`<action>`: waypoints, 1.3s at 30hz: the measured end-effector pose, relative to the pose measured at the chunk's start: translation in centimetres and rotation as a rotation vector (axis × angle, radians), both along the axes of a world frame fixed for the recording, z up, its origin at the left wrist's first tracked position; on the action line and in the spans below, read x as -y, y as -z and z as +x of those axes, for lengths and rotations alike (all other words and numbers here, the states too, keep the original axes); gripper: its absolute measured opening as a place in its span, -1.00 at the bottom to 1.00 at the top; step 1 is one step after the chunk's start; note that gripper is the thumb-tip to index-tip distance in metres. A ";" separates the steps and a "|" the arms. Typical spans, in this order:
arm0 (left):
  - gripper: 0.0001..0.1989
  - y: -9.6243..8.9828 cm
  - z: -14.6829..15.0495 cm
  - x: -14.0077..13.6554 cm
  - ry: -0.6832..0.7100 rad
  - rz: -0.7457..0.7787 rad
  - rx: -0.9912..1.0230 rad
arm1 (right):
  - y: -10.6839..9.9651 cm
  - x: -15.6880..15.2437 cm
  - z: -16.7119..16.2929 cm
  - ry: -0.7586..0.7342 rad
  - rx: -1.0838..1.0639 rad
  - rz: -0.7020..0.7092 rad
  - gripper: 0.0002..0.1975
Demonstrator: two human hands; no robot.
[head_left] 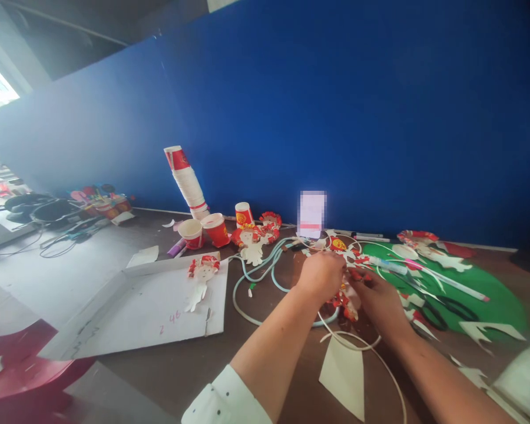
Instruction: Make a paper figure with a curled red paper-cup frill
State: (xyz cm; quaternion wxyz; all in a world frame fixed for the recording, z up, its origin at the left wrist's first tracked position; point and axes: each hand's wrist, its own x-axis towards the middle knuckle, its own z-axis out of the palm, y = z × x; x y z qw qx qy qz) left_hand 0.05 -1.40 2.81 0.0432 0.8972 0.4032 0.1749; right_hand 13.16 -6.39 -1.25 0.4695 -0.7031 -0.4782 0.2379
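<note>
Both hands meet over a cluster of red and white paper pieces on the dark table. My left hand (324,272) is closed, its fingertips curled at a red and white paper cutout (350,299) that looks cut from a paper cup. On the other side, my right hand (378,299) pinches the same cutout, thumb and fingers close together. The hands hide part of the piece. More red paper scraps (351,252) lie just behind the fingers. Left of the cables, a paper doll (250,244) with red curled hair leans near the cups, and another doll (201,282) lies on a white box lid (159,315).
A leaning stack of paper cups (189,185) stands against the blue partition (335,106). Pale cables (242,306) loop around my forearms. Black-handled scissors (450,309), a pink-capped marker (450,280) and scraps lie on a green sheet (499,294) at right.
</note>
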 end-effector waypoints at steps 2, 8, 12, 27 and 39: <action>-0.76 -0.2 0.0 0.0 0.006 -0.017 -0.016 | 0.0 0.0 0.0 0.017 0.001 -0.002 -0.63; -0.78 -0.3 -0.4 -0.2 -0.022 -0.069 0.058 | 0.1 0.0 -0.2 0.014 0.023 0.006 -0.62; -0.82 -0.3 -0.5 -0.4 -0.069 -0.142 0.116 | 0.3 0.0 -0.3 -0.002 0.049 0.024 -0.64; -0.74 0.0 0.0 -0.4 -0.120 -0.204 0.156 | -0.4 0.2 -0.5 -0.014 -0.003 0.055 -0.56; -0.85 -0.5 -0.6 -0.6 -0.114 -0.211 0.159 | 0.0 0.1 -0.6 -0.044 -0.139 0.009 -0.48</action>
